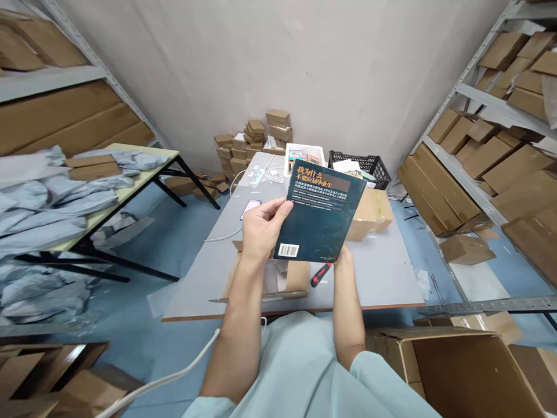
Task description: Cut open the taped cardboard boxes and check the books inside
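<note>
The left hand (263, 225) grips a dark book (319, 223) by its left edge, above the worktop (378, 273). The right hand (345, 256) is at the book's lower right corner, mostly hidden behind it, its grip impossible to tell. Below, an open carton (298, 277) sits beside a red-and-black tool (321, 274).

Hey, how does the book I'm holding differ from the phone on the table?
The book is held up in your left hand; the phone lies on the table. The book's facing side is dark, while the phone's is mostly pale. The book looks larger than the phone. Both are rectangular.
</note>
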`<action>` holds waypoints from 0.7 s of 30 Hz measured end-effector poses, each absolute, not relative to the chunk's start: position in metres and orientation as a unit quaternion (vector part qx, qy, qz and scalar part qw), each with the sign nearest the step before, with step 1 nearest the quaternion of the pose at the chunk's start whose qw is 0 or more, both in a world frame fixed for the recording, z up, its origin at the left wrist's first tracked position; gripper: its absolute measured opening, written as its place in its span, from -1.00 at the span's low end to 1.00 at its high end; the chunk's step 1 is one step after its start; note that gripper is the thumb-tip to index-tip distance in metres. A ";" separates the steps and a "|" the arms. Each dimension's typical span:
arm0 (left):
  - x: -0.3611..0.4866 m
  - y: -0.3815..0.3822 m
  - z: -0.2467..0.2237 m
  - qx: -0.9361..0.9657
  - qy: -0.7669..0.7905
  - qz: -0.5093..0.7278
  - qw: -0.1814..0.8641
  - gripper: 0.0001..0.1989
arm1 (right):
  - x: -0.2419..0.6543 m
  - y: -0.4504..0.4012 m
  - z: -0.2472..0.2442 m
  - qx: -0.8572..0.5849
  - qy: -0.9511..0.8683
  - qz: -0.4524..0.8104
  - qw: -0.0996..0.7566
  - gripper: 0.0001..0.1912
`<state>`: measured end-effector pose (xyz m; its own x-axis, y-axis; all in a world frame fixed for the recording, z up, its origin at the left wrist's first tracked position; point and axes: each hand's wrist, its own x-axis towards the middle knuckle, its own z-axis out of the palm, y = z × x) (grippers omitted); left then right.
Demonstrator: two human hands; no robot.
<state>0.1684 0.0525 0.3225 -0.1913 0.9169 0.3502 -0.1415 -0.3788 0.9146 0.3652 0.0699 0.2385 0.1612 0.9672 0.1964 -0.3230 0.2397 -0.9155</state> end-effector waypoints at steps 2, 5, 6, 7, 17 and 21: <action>0.164 0.052 0.322 0.516 0.397 0.685 0.327 -0.46 | 0.367 0.071 0.242 -0.363 -0.409 0.525 0.652 -0.30; 0.162 0.051 0.318 0.523 0.411 0.689 0.287 -0.55 | 0.365 0.065 0.252 -0.350 -0.393 0.520 0.673 -0.33; 0.163 0.051 0.317 0.520 0.412 0.691 0.286 -0.55 | 0.362 0.062 0.255 -0.351 -0.393 0.496 0.690 -0.37; 0.164 0.051 0.316 0.516 0.413 0.693 0.288 -0.54 | 0.359 0.059 0.257 -0.354 -0.393 0.468 0.708 -0.39; 0.176 0.056 0.312 0.493 0.426 0.704 0.282 -0.46 | 0.354 0.061 0.263 -0.376 -0.398 0.412 0.729 -0.40; 0.181 0.055 0.310 0.493 0.438 0.707 0.255 -0.51 | 0.348 0.061 0.262 -0.450 -0.399 0.324 0.730 -0.37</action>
<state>0.1808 0.0550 0.3102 -0.3827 0.7932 0.4737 0.0710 -0.4860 0.8711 0.3482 0.0615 0.2619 0.4712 0.8323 0.2919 -0.1143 0.3858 -0.9155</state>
